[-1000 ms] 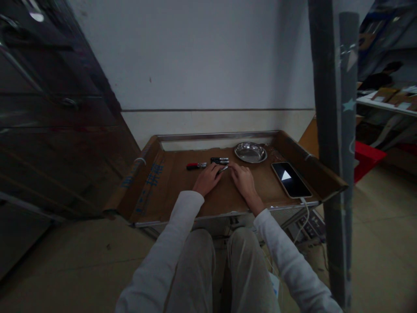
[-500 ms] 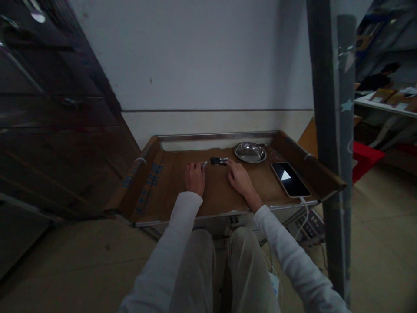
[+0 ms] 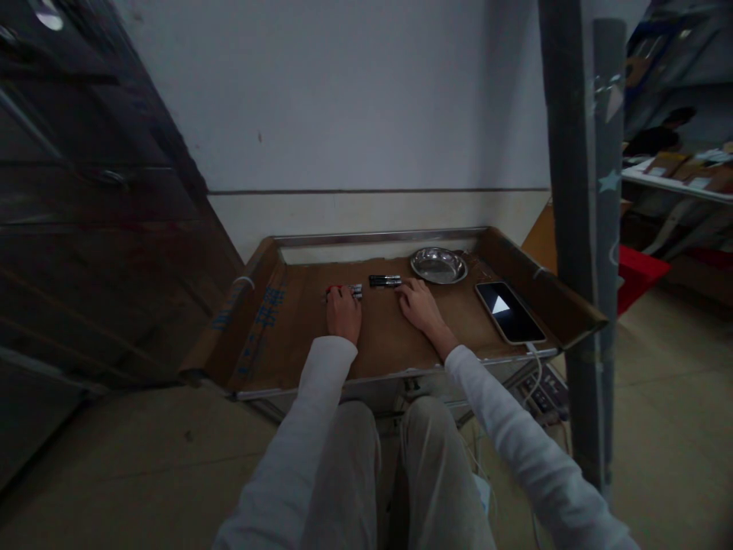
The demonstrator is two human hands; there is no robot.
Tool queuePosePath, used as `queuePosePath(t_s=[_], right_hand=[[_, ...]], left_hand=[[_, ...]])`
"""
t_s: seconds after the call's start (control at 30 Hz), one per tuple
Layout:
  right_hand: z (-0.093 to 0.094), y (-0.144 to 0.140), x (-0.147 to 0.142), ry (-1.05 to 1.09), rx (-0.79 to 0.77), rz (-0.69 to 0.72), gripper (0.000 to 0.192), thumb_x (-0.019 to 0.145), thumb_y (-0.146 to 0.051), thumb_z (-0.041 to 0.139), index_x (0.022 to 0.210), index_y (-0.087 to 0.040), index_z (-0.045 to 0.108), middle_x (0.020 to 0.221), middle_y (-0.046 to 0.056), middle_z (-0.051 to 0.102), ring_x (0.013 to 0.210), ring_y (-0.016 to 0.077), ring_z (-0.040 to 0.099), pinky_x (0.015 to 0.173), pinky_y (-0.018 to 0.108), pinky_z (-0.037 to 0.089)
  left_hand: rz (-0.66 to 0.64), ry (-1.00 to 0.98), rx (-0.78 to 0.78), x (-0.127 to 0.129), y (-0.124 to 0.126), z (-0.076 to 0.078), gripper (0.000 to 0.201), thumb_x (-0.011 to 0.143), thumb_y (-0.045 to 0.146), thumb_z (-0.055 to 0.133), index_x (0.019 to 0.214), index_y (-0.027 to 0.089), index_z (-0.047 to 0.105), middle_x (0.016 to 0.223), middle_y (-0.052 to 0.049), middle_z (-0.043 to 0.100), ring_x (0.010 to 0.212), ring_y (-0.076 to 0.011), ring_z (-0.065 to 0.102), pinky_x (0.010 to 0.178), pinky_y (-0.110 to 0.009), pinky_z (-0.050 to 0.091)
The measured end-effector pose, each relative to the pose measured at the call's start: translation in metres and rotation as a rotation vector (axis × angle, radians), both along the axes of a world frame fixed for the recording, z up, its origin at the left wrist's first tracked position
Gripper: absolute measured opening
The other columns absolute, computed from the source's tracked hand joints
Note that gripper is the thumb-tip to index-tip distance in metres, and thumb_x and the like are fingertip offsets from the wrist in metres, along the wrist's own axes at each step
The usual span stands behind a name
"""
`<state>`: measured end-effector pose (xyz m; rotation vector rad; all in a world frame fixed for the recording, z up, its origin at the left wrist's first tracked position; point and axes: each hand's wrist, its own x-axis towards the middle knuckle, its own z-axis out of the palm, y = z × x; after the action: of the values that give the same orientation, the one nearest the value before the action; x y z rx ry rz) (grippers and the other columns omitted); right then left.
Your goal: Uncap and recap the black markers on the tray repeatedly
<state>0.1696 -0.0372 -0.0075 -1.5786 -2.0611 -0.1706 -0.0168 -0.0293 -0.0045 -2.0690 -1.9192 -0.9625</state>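
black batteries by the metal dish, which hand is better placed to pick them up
Right, probably. The right hand has its fingertips touching the end of the black cylindrical batteries, while the left hand rests on the red-and-silver batteries further left.

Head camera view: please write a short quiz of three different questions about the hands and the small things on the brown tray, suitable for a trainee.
1. True or false: the phone lies to the right of the metal dish.
2. Which thing is at the fingertips of the left hand?
A. the red-and-silver pieces
B. the phone
C. the metal dish
3. Fill in: the right hand reaches toward the dark pieces, which lie just left of the metal ____.

Key
1. True.
2. A.
3. dish.
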Motion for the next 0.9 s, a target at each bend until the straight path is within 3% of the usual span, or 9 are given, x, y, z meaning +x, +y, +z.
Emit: queuePosePath(t_s=[0.13,0.3,0.57,0.9], right_hand=[[-0.001,0.0,0.001,-0.004,0.014,0.005,0.032,0.087,-0.014,0.04,0.113,-0.015,0.058,0.114,0.012,0.055,0.105,0.0233,0.046,0.093,0.035,0.037],[-0.003,0.001,0.001,-0.021,0.01,-0.021,0.037,0.088,-0.016,0.041,0.123,-0.017,0.052,0.121,0.013,0.051,0.108,0.0244,0.044,0.092,0.036,0.036],[0.0,0.001,-0.001,-0.019,0.01,-0.054,0.022,0.088,-0.021,0.043,0.103,-0.015,0.057,0.109,0.012,0.054,0.101,0.024,0.046,0.088,0.035,0.036],[-0.002,0.004,0.0,-0.03,0.011,-0.107,0.021,0.089,-0.026,0.045,0.102,-0.017,0.059,0.107,0.012,0.055,0.103,0.0248,0.046,0.087,0.036,0.035]], left_hand=[[-0.034,-0.014,-0.055,0.001,-0.002,0.004,0.013,0.084,0.014,0.047,0.096,0.012,0.051,0.103,-0.015,0.051,0.102,-0.0253,0.05,0.091,-0.042,0.04],[-0.069,-0.006,-0.005,0.006,-0.005,0.006,0.014,0.083,0.015,0.046,0.097,0.012,0.05,0.102,-0.014,0.051,0.099,-0.0248,0.05,0.087,-0.039,0.043],[-0.313,0.193,0.021,0.028,0.005,0.003,0.021,0.085,0.016,0.044,0.104,0.015,0.053,0.106,-0.014,0.052,0.101,-0.0266,0.049,0.088,-0.042,0.04],[-0.297,0.234,0.034,0.031,0.011,0.005,0.015,0.088,0.02,0.044,0.097,0.017,0.055,0.099,-0.012,0.055,0.097,-0.0269,0.049,0.086,-0.043,0.038]])
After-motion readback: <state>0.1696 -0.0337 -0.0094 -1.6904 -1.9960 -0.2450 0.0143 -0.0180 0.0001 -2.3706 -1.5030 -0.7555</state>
